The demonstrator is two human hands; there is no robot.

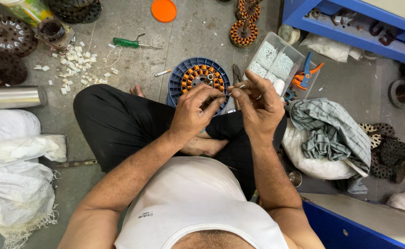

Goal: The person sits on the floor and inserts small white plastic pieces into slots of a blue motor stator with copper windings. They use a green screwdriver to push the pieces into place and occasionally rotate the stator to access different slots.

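I sit cross-legged on the floor. My left hand (194,110) and my right hand (258,103) are raised together over my lap, fingertips pinching a thin short white piece (230,92) between them. Just beyond my hands a round motor stator with orange copper coils (201,76) rests on a blue ribbed disc (177,76) on the floor. Dark pliers (236,74) lie right of the disc, partly hidden by my right hand.
A clear plastic box of small white pieces (276,62) stands to the right, with orange-blue cutters (306,74) beside it. A green screwdriver (129,43), white scraps (76,64), other stators (244,32), an orange lid (164,10), a striped cloth (329,133), white sacks (13,184) and a blue shelf (350,27) surround me.
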